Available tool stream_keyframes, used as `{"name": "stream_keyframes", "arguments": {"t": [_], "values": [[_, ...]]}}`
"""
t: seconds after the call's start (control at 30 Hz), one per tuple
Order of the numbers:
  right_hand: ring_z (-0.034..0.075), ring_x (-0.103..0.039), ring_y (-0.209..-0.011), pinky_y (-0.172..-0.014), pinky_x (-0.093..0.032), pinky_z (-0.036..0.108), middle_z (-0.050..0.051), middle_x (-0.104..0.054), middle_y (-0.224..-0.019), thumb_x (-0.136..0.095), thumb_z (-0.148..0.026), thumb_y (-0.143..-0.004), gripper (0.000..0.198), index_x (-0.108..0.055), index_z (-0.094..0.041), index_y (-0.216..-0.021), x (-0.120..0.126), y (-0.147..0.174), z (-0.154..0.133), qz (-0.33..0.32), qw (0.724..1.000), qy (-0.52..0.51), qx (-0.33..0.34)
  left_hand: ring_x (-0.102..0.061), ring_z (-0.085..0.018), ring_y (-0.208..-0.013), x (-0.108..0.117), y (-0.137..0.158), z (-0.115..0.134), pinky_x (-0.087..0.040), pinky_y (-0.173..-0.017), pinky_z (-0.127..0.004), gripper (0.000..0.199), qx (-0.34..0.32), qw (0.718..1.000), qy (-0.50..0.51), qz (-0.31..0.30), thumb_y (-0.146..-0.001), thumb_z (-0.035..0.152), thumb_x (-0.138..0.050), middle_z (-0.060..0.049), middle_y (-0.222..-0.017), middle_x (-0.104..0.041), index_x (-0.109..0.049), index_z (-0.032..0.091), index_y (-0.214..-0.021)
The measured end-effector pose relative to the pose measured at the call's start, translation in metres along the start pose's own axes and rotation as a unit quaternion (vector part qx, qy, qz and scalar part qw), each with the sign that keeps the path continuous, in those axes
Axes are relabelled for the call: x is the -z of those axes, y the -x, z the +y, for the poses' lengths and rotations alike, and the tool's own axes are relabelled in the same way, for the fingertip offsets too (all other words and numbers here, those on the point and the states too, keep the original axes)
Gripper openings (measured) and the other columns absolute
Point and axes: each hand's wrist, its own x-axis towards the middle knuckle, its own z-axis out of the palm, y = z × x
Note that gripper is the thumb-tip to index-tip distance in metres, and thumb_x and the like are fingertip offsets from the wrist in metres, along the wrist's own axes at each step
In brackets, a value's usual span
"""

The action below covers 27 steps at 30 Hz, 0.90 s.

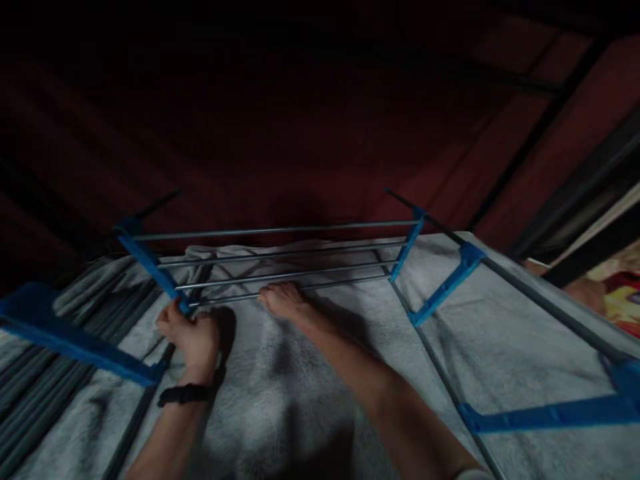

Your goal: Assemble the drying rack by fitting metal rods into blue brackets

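Note:
A partly assembled rack lies on the cloth, made of blue plastic brackets and metal rods. My left hand (193, 333), with a dark band at its wrist, is closed round the lower end of the far-left blue plastic bracket (150, 263), where the lowest rod meets it. My right hand (285, 300) is wrapped over the lowest metal rod (345, 283), left of its middle. Several rods run across to the far-right blue bracket (407, 247). Nearer me, another blue bracket (85, 347) stands at left and one more (445, 287) at right, with no crossbars between them.
Several loose grey tubes (65, 363) lie in a bundle at the left. A pale, fuzzy cloth (310, 393) covers the surface under the rack. Behind it rises a dark red wall (300, 147). Patterned fabric (623, 300) shows at the right edge, and another blue bracket (550, 413) is at lower right.

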Motion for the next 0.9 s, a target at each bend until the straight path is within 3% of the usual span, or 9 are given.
{"name": "stream_keyframes", "arguments": {"t": [0.1, 0.23, 0.37, 0.47, 0.53, 0.6, 0.73, 0.8, 0.9], "values": [[0.02, -0.06, -0.111, -0.101, -0.044, 0.035, 0.005, -0.068, -0.119, -0.037, -0.027, -0.104, 0.032, -0.064, -0.019, -0.119, -0.007, 0.006, -0.004, 0.068, 0.998, -0.004, 0.013, -0.052, -0.03, -0.124, -0.008, 0.026, 0.046, -0.039, -0.113, -0.048, 0.044, -0.1, 0.994, 0.043, -0.018, -0.076, 0.012, -0.049, -0.011, -0.123, -0.058, -0.063, 0.018, -0.117], [0.023, -0.051, -0.127, -0.114, -0.035, 0.036, 0.009, -0.063, -0.132, -0.05, -0.017, -0.095, 0.031, -0.061, -0.014, -0.124, -0.016, 0.026, 0.001, 0.088, 0.996, 0.0, 0.018, -0.06, -0.023, -0.116, -0.034, 0.046, 0.109, -0.048, -0.108, -0.039, 0.043, -0.2, 0.952, 0.091, -0.215, -0.077, 0.01, -0.045, -0.006, -0.117, -0.066, -0.068, 0.027, -0.109], [0.024, -0.046, -0.134, -0.117, -0.032, 0.036, 0.01, -0.057, -0.142, -0.054, -0.018, -0.09, 0.039, -0.06, -0.018, -0.129, -0.015, 0.076, 0.023, 0.105, 0.992, -0.024, -0.072, -0.062, -0.022, -0.116, -0.067, 0.062, 0.146, -0.048, -0.107, -0.038, 0.046, -0.216, 0.922, 0.075, -0.311, -0.081, 0.008, -0.042, -0.006, -0.119, -0.069, -0.07, 0.024, -0.113], [0.023, -0.053, -0.126, -0.113, -0.037, 0.033, 0.01, -0.064, -0.13, -0.046, -0.013, -0.089, 0.038, -0.064, -0.016, -0.122, -0.006, 0.131, 0.048, 0.143, 0.975, -0.072, -0.155, -0.062, -0.022, -0.115, -0.087, 0.088, 0.162, -0.048, -0.107, -0.037, 0.045, -0.269, 0.894, 0.068, -0.351, -0.086, 0.007, -0.04, -0.007, -0.12, -0.07, -0.07, 0.022, -0.115], [0.021, -0.057, -0.118, -0.108, -0.041, 0.032, 0.011, -0.068, -0.118, -0.038, -0.007, -0.087, 0.04, -0.067, -0.016, -0.114, 0.002, 0.163, 0.068, 0.186, 0.94, -0.103, -0.269, -0.061, -0.022, -0.117, -0.099, 0.108, 0.171, -0.046, -0.108, -0.036, 0.043, -0.324, 0.864, 0.053, -0.382, -0.088, 0.008, -0.041, -0.008, -0.121, -0.07, -0.069, 0.021, -0.118], [0.019, -0.057, -0.119, -0.107, -0.041, 0.03, 0.011, -0.066, -0.119, -0.033, -0.005, -0.085, 0.046, -0.065, -0.017, -0.115, 0.012, 0.185, 0.09, 0.252, 0.885, -0.129, -0.369, -0.059, -0.023, -0.121, -0.115, 0.124, 0.18, -0.043, -0.111, -0.037, 0.043, -0.369, 0.837, 0.029, -0.402, -0.09, 0.01, -0.043, -0.009, -0.126, -0.068, -0.066, 0.02, -0.124], [0.019, -0.046, -0.135, -0.111, -0.037, 0.032, 0.017, -0.054, -0.14, -0.029, -0.005, -0.082, 0.06, -0.047, -0.009, -0.139, 0.033, 0.198, 0.135, 0.346, 0.796, -0.148, -0.473, -0.056, -0.024, -0.126, -0.159, 0.138, 0.201, -0.039, -0.113, -0.039, 0.043, -0.401, 0.813, -0.003, -0.424, -0.095, 0.015, -0.044, -0.012, -0.136, -0.063, -0.057, 0.018, -0.136], [0.021, -0.045, -0.138, -0.109, -0.039, 0.033, 0.02, -0.05, -0.146, -0.028, -0.007, -0.083, 0.065, -0.038, -0.006, -0.147, 0.041, 0.197, 0.154, 0.325, 0.78, -0.157, -0.512, -0.058, -0.023, -0.125, -0.182, 0.14, 0.211, -0.04, -0.111, -0.037, 0.041, -0.397, 0.802, -0.003, -0.447, -0.097, 0.019, -0.045, -0.012, -0.135, -0.063, -0.056, 0.018, -0.136], [0.023, -0.05, -0.134, -0.104, -0.044, 0.034, 0.017, -0.054, -0.144, -0.027, -0.01, -0.085, 0.067, -0.035, -0.011, -0.152, 0.047, 0.194, 0.174, 0.267, 0.793, -0.164, -0.522, -0.062, -0.022, -0.12, -0.207, 0.145, 0.225, -0.044, -0.105, -0.033, 0.038, -0.39, 0.787, 0.003, -0.477, -0.097, 0.019, -0.045, -0.012, -0.132, -0.066, -0.058, 0.019, -0.133]]}}
